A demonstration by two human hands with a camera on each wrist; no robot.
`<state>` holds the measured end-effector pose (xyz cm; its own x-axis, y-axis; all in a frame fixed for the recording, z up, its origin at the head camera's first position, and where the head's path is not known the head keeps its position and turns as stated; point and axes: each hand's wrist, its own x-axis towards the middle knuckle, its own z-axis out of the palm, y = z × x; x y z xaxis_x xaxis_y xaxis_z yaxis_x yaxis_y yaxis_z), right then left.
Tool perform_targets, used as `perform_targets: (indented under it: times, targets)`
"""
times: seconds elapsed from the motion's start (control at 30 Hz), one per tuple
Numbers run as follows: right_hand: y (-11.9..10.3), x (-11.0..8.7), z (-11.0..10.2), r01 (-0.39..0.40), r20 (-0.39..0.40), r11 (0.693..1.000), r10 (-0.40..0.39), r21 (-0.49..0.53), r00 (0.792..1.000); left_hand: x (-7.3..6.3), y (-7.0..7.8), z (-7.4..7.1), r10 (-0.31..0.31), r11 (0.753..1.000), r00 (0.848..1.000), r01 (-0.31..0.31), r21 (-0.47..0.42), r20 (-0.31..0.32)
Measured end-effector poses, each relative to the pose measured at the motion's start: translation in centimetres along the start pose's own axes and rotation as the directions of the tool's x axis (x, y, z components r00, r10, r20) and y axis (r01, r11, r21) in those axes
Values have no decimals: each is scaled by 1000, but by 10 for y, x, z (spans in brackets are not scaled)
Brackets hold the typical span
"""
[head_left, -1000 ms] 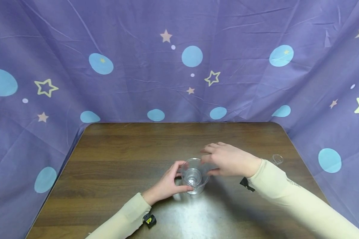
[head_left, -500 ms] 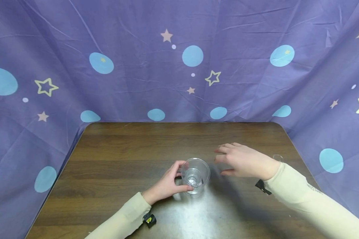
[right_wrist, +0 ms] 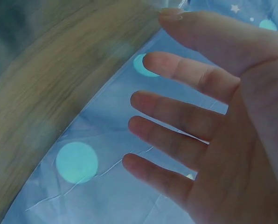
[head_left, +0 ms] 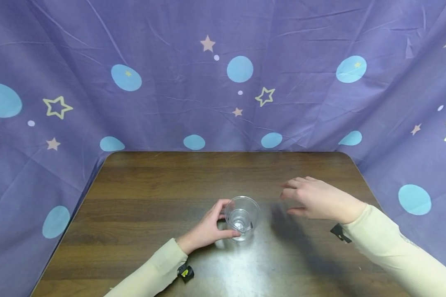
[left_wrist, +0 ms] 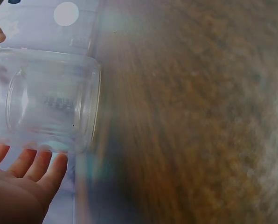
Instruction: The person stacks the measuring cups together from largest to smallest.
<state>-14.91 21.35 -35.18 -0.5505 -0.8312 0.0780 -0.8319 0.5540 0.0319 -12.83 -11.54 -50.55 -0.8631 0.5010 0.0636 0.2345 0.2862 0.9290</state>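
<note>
A clear plastic cup [head_left: 250, 210] stands upright on the table, its wide rim upward. My left hand [head_left: 208, 232] holds it from the left, thumb in front and fingers behind. In the left wrist view the cup [left_wrist: 45, 105] shows faint print on its transparent wall, with the fingertips of the left hand [left_wrist: 24, 186] right at its side. To the right of the cup, my right hand [head_left: 316, 201] hovers over the table and holds nothing. The right wrist view has this hand [right_wrist: 213, 121] with fingers spread apart.
The brown wooden table [head_left: 163, 177] has rounded far corners. A purple curtain [head_left: 171, 82] with stars and blue dots hangs along its back and sides. Black straps [head_left: 340, 233] sit at the wrists.
My right hand has drawn away from the cup to the right. Its arm now covers the small clear ring-like thing seen earlier at the right. The left hand and cup stay put.
</note>
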Motion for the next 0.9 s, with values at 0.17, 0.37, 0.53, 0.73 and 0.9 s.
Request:
perform_targets:
  times: [0.17,0.37,0.53,0.73,0.9]
  targets:
    - [9,-8,5,-56,4,998,56,7,998,0,-1,0,-6,1000,1000,6,2,1]
    - [22,-25,9,-107,-9,994,107,31,994,0,0,1,2,1000,1000,-2,-3,10]
    - [32,-41,13,-127,-34,992,128,14,991,-1,1,1,-22,1000,1000,22,2,16]
    - [45,-60,20,-158,-56,987,158,-5,986,0,0,1,-8,1000,1000,8,-10,18]
    - [57,-73,30,-166,-89,986,165,-1,982,0,-1,0,15,1000,1000,-15,0,9]
